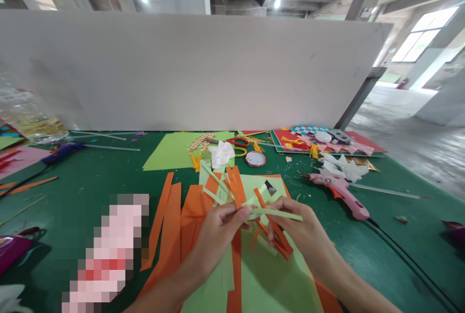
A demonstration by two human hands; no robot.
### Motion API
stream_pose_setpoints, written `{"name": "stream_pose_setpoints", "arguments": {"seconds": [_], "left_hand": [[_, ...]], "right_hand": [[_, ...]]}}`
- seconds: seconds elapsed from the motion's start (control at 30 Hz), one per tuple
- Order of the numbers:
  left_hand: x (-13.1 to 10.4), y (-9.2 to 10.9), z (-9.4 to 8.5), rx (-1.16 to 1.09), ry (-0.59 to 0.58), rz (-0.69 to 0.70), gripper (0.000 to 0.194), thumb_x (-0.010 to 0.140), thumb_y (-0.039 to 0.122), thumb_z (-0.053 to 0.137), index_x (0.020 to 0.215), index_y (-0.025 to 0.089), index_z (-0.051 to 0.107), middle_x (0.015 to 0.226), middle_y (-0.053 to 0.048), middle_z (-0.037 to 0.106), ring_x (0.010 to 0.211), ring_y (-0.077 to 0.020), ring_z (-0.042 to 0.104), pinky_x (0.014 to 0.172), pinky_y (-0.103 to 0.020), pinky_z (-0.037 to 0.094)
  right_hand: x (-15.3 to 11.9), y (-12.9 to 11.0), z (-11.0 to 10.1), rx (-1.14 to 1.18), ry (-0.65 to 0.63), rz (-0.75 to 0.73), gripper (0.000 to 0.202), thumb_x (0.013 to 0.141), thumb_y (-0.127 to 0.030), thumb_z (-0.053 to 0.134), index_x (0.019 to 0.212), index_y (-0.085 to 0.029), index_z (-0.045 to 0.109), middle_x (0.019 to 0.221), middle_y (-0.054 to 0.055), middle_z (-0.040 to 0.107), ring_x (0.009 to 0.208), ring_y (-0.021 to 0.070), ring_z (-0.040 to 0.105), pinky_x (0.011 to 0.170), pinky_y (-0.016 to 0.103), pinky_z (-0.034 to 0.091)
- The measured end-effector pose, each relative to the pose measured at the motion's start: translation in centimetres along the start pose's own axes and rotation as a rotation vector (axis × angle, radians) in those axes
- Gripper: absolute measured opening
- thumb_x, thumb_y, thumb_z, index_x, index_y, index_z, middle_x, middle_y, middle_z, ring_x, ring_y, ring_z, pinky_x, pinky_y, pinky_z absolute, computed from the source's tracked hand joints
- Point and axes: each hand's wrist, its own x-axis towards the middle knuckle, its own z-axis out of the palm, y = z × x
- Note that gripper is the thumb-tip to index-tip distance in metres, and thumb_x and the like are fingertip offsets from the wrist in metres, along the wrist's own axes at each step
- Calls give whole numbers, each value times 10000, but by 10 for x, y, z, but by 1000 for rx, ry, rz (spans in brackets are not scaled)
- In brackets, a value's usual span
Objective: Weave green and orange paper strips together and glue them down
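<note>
Orange and pale green paper strips [238,187] cross each other in a loose weave between my two hands. My left hand [227,221] pinches the weave from the left, thumb on top near a pale green strip. On the right side, my right hand [292,218] has its fingers closed around the strips, with a pale green strip [279,213] running across to it. Some of its fingertips are hidden behind the paper. Beneath both hands lie pale green sheets [269,279] and orange paper pieces [191,211] on the green table.
A pink glue gun [341,192] with a black cord lies at right, a blue one [63,152] at left. Scissors [240,148], crumpled tissue [221,154] and a round tape roll [255,159] are behind the paper. A white panel [189,70] stands along the table's back.
</note>
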Motion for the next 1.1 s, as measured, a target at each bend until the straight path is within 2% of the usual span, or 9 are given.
{"name": "stream_pose_setpoints", "arguments": {"seconds": [0.1, 0.27, 0.43, 0.6, 0.77, 0.97, 1.03, 1.1], "left_hand": [[0, -1, 0, 18, -15, -6, 299, 830, 429, 645, 822, 158, 771, 779, -67, 718, 733, -174, 654, 705, -248, 521], [-1, -1, 0, 10, -17, -24, 314, 826, 445, 642, 738, 160, 741, 717, -42, 678, 742, -176, 647, 714, -256, 522], [0, 0, 2, 8, -37, -45, 339, 814, 456, 647, 667, 155, 699, 634, -9, 601, 708, -159, 613, 711, -253, 515], [-1, -1, 2, 62, -65, -35, 353, 820, 470, 631, 681, 151, 688, 648, -12, 607, 695, -149, 579, 689, -245, 482], [-1, -7, 3, 160, 5, 7, 433, 806, 495, 634, 528, 168, 569, 522, 25, 470, 563, -128, 472, 556, -237, 389], [-2, -4, 4, 191, 92, 63, 466, 784, 455, 671, 446, 179, 507, 467, 39, 374, 484, -109, 347, 481, -256, 240], [-3, -3, 5, 185, 106, 82, 467, 785, 439, 679, 438, 176, 510, 456, 43, 354, 472, -102, 327, 473, -255, 229], [-4, -2, 5, 151, 119, 75, 411, 796, 426, 678, 490, 168, 581, 479, 33, 427, 495, -109, 397, 484, -242, 291]], "right_hand": [[-1, 0, 1, -5, -11, -13, 336, 733, -483, 714, 670, -174, 597, 474, -6, 610, 424, 121, 560, 460, 228, 422], [-2, 0, -1, -19, -30, -53, 365, 779, -524, 667, 700, -172, 613, 490, 8, 627, 444, 126, 578, 470, 229, 424], [-2, 2, 0, -50, -28, -39, 391, 764, -557, 664, 721, -171, 619, 522, 24, 642, 464, 136, 582, 457, 235, 421], [-2, 4, 1, -84, -30, -43, 416, 775, -574, 641, 717, -162, 627, 536, 34, 646, 481, 134, 574, 444, 224, 403], [0, 5, 4, -206, 33, -39, 428, 695, -567, 708, 616, -155, 627, 494, -7, 566, 418, 72, 410, 398, 203, 294], [-1, 6, 6, -299, 46, -85, 302, 761, -449, 670, 639, -173, 659, 531, -14, 537, 478, 86, 407, 429, 216, 297], [-3, 5, 6, -313, 41, -83, 293, 779, -433, 651, 628, -182, 648, 496, -29, 491, 446, 81, 358, 413, 224, 275], [-4, 2, 6, -301, 16, -98, 313, 796, -439, 627, 614, -185, 629, 493, -30, 487, 442, 85, 362, 423, 231, 295]]}}
